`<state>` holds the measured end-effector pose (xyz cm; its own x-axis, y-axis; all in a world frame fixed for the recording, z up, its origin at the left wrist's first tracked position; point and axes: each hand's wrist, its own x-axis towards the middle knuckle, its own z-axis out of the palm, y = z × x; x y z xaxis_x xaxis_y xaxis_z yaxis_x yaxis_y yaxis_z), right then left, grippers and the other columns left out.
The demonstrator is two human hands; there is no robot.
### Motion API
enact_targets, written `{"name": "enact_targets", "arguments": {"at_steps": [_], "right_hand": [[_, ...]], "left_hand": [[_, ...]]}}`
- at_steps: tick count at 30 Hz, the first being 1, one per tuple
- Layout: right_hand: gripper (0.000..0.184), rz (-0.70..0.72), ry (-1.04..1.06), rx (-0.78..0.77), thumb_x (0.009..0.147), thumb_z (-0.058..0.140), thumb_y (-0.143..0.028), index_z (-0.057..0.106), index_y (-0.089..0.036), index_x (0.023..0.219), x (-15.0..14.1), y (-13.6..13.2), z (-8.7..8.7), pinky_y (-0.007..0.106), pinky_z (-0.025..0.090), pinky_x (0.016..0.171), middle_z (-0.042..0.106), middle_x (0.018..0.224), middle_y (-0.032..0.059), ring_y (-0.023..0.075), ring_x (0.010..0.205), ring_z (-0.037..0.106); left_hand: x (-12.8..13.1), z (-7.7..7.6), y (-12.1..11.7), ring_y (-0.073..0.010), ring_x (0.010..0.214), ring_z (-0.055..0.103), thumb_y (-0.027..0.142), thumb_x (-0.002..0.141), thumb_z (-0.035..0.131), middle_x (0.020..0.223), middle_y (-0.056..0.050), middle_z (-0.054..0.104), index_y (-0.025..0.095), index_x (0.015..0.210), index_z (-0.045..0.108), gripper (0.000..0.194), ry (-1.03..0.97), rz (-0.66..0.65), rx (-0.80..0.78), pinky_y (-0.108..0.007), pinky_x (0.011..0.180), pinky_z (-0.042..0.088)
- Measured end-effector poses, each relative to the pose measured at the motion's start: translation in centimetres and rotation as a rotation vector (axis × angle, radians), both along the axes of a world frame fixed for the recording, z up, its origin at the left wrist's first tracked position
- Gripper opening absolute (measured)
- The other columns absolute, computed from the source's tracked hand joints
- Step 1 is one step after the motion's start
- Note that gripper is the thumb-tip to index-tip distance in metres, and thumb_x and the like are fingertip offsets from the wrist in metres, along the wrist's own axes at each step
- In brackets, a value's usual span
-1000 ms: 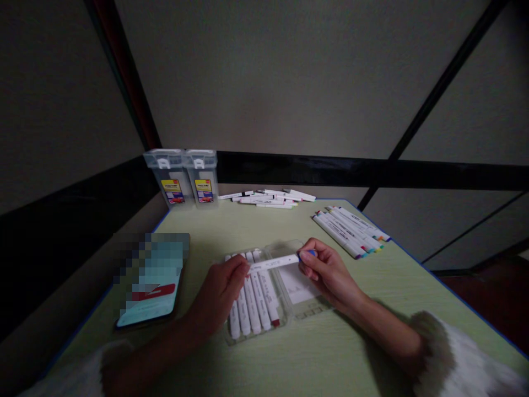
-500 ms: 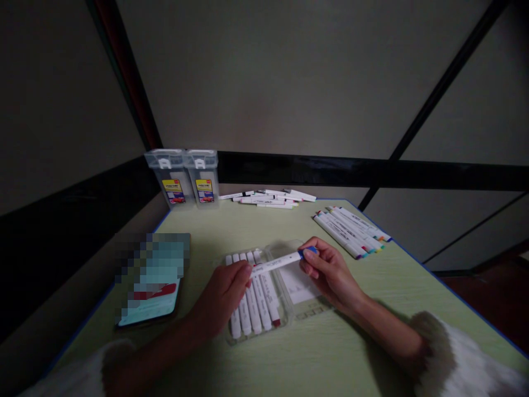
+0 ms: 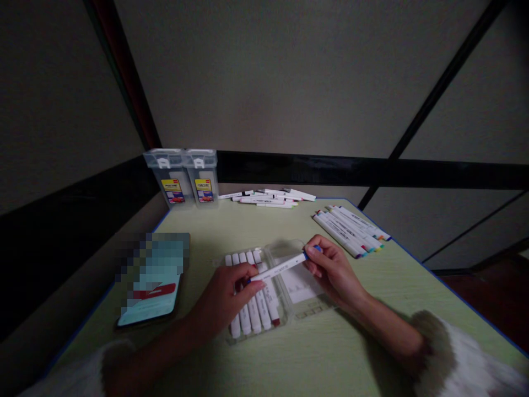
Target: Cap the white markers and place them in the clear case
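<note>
A white marker (image 3: 281, 268) with a blue cap slants between my two hands, its blue-capped end higher and to the right. My left hand (image 3: 231, 289) pinches the lower end, where a bit of blue shows near the fingertips. The fingers of my right hand (image 3: 330, 267) are closed on the blue cap. Below the marker lies an open clear plastic case (image 3: 285, 303), its left half holding a row of white markers (image 3: 254, 314), one with a dark red end. A white paper sheet (image 3: 300, 284) lies in the right half. My left hand hides part of the row.
Two clear lidded boxes (image 3: 169, 184) with yellow labels stand at the back left. Loose markers (image 3: 268, 197) lie heaped along the back edge, and colour-tipped markers (image 3: 349, 231) lie side by side at the right. A phone (image 3: 155, 292), partly blurred, rests at the left.
My left thumb and fingers have shifted on the marker's lower end, baring some blue there. The marker tilts more steeply, and my right hand has moved slightly up and to the right.
</note>
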<state>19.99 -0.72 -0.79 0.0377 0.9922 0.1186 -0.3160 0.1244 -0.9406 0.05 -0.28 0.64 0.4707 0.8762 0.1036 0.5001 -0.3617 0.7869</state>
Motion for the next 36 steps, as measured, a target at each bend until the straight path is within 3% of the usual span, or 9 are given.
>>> {"name": "enact_targets", "arguments": {"at_steps": [6, 14, 22, 36], "right_hand": [[0.024, 0.05, 0.061, -0.076, 0.066, 0.067, -0.034, 0.051, -0.016, 0.059, 0.1, 0.2, -0.1, 0.019, 0.017, 0.037, 0.042, 0.039, -0.0065, 0.0045, 0.036, 0.026], [0.018, 0.136, 0.127, -0.069, 0.065, 0.068, -0.03, 0.059, -0.015, 0.068, -0.2, 0.0, 0.2, 0.017, 0.023, 0.038, 0.05, 0.045, -0.0041, 0.0042, 0.039, 0.033], [0.021, 0.22, 0.123, -0.119, 0.057, 0.074, -0.027, 0.065, -0.016, 0.073, -0.7, -0.8, 0.4, 0.016, 0.028, 0.04, 0.056, 0.049, -0.0026, 0.0043, 0.041, 0.041], [0.023, 0.312, 0.073, -0.094, 0.063, 0.07, -0.032, 0.063, -0.014, 0.074, -0.9, -1.0, 0.0, 0.019, 0.032, 0.052, 0.052, 0.055, -0.0028, 0.0067, 0.052, 0.043]], "left_hand": [[0.0, 0.1, -0.3, -0.0093, 0.049, 0.042, 0.023, 0.072, 0.051, 0.049, 0.006, 0.044, 0.016, 0.056, 0.054, 0.018, -0.02, -0.058, 0.023, -0.02, 0.048, 0.029], [-0.1, -0.2, -0.4, -0.0079, 0.046, 0.036, 0.025, 0.068, 0.057, 0.046, 0.008, 0.038, 0.015, 0.055, 0.054, 0.017, -0.085, -0.153, -0.082, -0.019, 0.046, 0.025], [-0.1, -0.5, -0.4, -0.007, 0.045, 0.034, 0.027, 0.067, 0.061, 0.046, 0.008, 0.038, 0.015, 0.051, 0.051, 0.022, -0.152, -0.241, -0.108, -0.018, 0.045, 0.024], [-0.1, -0.5, -0.4, -0.0073, 0.045, 0.036, 0.029, 0.07, 0.058, 0.047, 0.007, 0.039, 0.014, 0.054, 0.054, 0.022, -0.122, -0.282, -0.102, -0.018, 0.045, 0.025]]}}
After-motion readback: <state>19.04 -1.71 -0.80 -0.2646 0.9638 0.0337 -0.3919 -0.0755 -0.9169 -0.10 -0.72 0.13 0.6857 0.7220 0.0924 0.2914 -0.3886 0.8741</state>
